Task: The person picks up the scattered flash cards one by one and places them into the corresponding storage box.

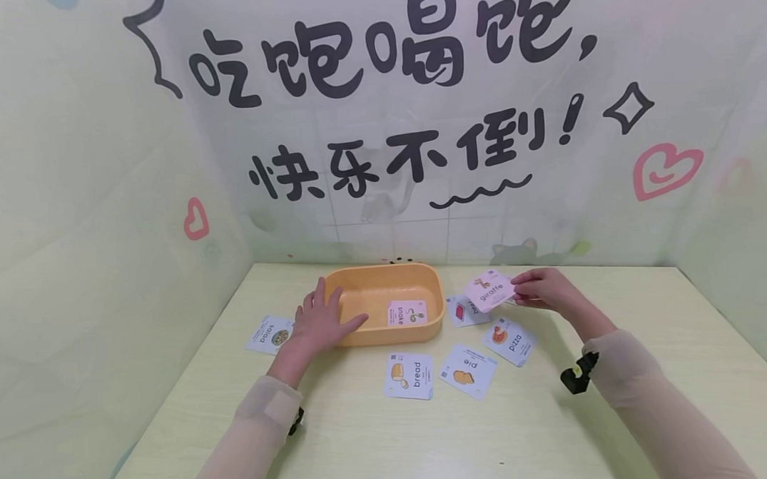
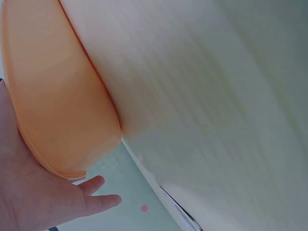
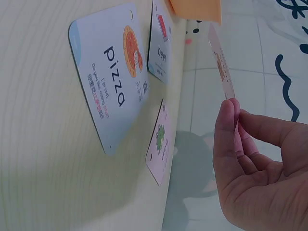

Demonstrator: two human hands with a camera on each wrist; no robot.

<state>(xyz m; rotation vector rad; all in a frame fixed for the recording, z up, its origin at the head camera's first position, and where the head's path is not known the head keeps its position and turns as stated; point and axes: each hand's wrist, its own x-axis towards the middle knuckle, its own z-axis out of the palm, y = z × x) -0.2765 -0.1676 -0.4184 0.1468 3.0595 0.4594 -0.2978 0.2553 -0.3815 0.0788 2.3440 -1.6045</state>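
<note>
My right hand [image 1: 543,290] pinches a pink giraffe card [image 1: 490,290] between thumb and fingers, above the table and right of an orange plastic tub [image 1: 387,333]. In the right wrist view the giraffe card [image 3: 222,65] appears nearly edge-on. My left hand [image 1: 319,321] rests at the tub's left end with its fingers spread. The left wrist view shows that hand [image 2: 45,197] against the tub's rim, two fingertips reaching past it. Inside the tub lies a pink snake card [image 1: 407,313]. Below my right hand, a pink frog card [image 3: 158,144] lies on the table.
Blue cards lie about the tub: salad [image 1: 268,334] on the left, bread [image 1: 409,376] and pie [image 1: 468,371] in front, pizza [image 1: 510,341] and beef [image 1: 467,312] on the right. A printed wall sheet [image 1: 383,232] stands behind the pale wooden table [image 1: 392,446].
</note>
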